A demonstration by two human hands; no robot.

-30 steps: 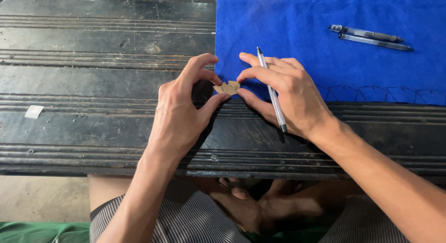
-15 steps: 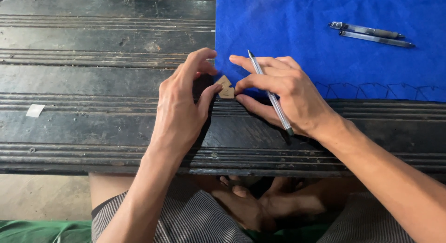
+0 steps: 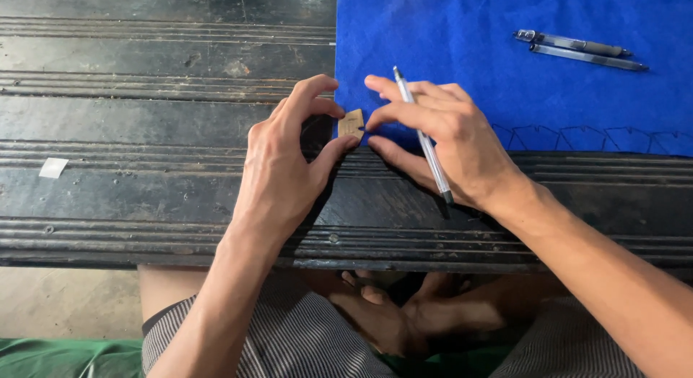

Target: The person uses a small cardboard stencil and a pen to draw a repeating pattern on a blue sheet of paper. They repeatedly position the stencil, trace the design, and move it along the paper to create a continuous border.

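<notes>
So both hands are crowding around this tiny tan piece (image 3: 351,123), looks like a small cardboard or wood cutout, and it's sitting right at the left edge of the blue felt sheet (image 3: 505,82), just where the felt meets the dark grooved wooden bench (image 3: 144,132).

What's changing: 1 second back the little piece was being held flat-ish between the fingertips, lower down and off the felt, looking kind of rounded. Half a second back it was turning and showing a more pointed outline. Now it's sitting higher up, against the felt's edge, and showing a squarer face. So it's getting rotated and nudged toward the cloth as the hands are shifting up and right.

The left hand (image 3: 281,165) is pinching the piece between thumb and forefinger, the other fingers curled in behind. The right hand (image 3: 447,143) is touching the piece's right side with its fingertips while also carrying a pen (image 3: 424,143) tucked across the fingers, tip pointing back toward the wrist, so it isn't writing at the moment.

My read: the piece is being lined up on the felt edge, and there's a row of drawn outlines (image 3: 592,138) along the felt's bottom edge further right.

2 more pens (image 3: 577,48) are lying at the far right of the felt, well apart from the hands. A small white scrap (image 3: 53,167) is sitting on the bench off to the left.
</notes>
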